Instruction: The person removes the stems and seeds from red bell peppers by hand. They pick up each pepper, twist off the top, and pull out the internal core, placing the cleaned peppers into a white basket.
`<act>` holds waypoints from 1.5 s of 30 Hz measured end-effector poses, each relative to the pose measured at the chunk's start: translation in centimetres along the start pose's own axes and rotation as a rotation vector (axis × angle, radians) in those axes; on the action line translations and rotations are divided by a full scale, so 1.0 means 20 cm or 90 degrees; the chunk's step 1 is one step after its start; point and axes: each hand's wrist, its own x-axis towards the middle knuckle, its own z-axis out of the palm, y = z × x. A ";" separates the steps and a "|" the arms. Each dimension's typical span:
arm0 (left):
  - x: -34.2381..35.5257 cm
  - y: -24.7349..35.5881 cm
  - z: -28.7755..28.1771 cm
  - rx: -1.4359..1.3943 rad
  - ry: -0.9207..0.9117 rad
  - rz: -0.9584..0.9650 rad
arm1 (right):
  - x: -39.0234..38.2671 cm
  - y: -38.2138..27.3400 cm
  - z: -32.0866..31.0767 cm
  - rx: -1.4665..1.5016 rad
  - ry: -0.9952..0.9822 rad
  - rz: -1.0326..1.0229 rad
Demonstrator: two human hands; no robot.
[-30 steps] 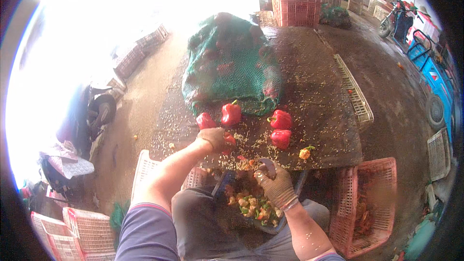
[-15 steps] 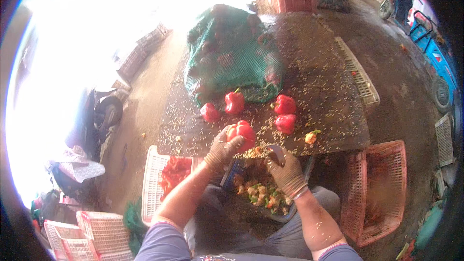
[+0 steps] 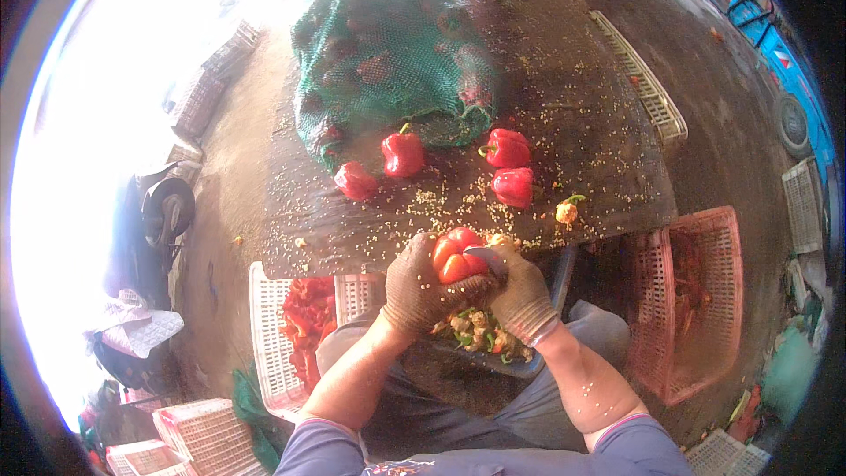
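Observation:
My left hand (image 3: 410,289), in a dirty work glove, grips a red bell pepper (image 3: 451,266) just off the table's near edge. My gloved right hand (image 3: 524,295) is closed on a small knife (image 3: 484,255), whose curved blade lies against the pepper's right side; its handle is hidden in the hand. Pale seedy matter shows by the right fingers. Below both hands, pepper cores (image 3: 483,335) with green stems fill a blue-rimmed container between my knees. Red bell peppers (image 3: 404,155) lie on the seed-strewn table (image 3: 573,115), two left and two right, with a loose core (image 3: 567,211) beside them.
A green mesh sack (image 3: 379,53) of peppers covers the table's far left. Left of my knees stands a white crate (image 3: 267,335) holding red pepper pieces; a pink crate (image 3: 718,326) is at the right. Stacked crates (image 3: 211,436) sit lower left, a blue vehicle (image 3: 793,79) far right.
My left hand has brought the pepper down and right toward my body, and the knife in my right hand now meets it. My view has tilted lower.

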 end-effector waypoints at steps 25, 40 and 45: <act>0.09 -0.15 -0.01 -0.570 -0.118 -0.122 | 0.03 -0.07 0.01 0.089 0.010 -0.077; 0.08 -0.02 0.07 -0.551 -0.019 -0.112 | 0.06 0.04 0.07 0.002 0.045 -0.051; 0.08 -0.05 0.17 -0.585 -0.025 -0.121 | 0.07 0.10 0.10 -0.047 0.063 -0.048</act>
